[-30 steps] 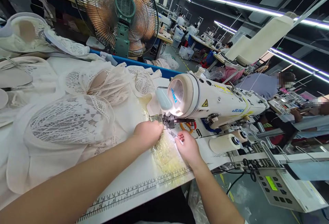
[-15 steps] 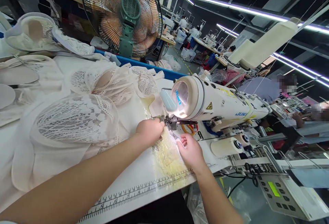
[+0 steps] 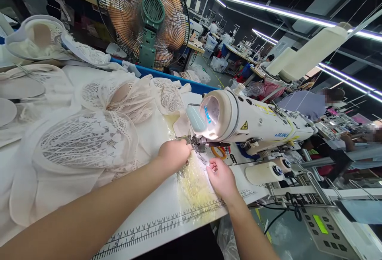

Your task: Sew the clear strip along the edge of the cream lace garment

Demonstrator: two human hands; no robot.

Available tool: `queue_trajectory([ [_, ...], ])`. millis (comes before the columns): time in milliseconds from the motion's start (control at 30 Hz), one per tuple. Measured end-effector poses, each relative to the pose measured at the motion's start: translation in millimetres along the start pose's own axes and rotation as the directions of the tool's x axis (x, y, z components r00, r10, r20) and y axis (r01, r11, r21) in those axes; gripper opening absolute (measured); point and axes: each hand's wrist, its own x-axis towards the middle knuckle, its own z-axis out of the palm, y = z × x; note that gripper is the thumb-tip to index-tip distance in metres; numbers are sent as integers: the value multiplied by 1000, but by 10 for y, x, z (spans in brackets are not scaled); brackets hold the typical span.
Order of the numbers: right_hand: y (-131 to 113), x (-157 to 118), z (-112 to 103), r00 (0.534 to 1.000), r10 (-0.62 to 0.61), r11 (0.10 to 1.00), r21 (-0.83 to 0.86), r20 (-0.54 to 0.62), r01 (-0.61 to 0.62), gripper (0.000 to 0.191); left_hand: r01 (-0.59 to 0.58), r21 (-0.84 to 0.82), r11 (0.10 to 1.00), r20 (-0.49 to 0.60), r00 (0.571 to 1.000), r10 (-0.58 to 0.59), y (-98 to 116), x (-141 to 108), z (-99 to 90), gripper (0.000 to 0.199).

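My left hand [image 3: 176, 153] is closed beside the presser foot [image 3: 194, 142] of a white JUKI sewing machine [image 3: 225, 111]; its fingertips hide whatever they grip. Just right of the foot, my right hand [image 3: 221, 176] pinches a narrow white strip [image 3: 205, 165] that runs up toward the needle area. Pale fabric [image 3: 180, 124] of a lace bra [image 3: 170, 97] lies behind the left hand, reaching close to the foot. Under both hands, yellowed clear tape [image 3: 193, 188] covers part of the white table. Another lace bra cup [image 3: 86, 138] lies left of my left forearm.
More pale bra pieces [image 3: 32, 81] cover the table's left side. A large fan [image 3: 152, 11] stands behind a blue edge. Thread cones [image 3: 262, 172], orange-handled scissors [image 3: 219, 152] and a control panel [image 3: 324, 226] are to the right. Other people work farther back.
My right hand has shifted very slightly down, still pinching the white strip. My left hand stays at the presser foot. The whole view has moved a little.
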Motion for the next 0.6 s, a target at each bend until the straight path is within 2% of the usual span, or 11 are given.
queue_trajectory([
  [333,62,-33,-1,999,-40,999,29,1,40,29,14,73,997,43,999,-17,-15,34,-4,31],
  [600,72,-62,-17,1000,-21,999,40,3,21,37,-8,-21,1000,43,999,8,1,17,26,35],
])
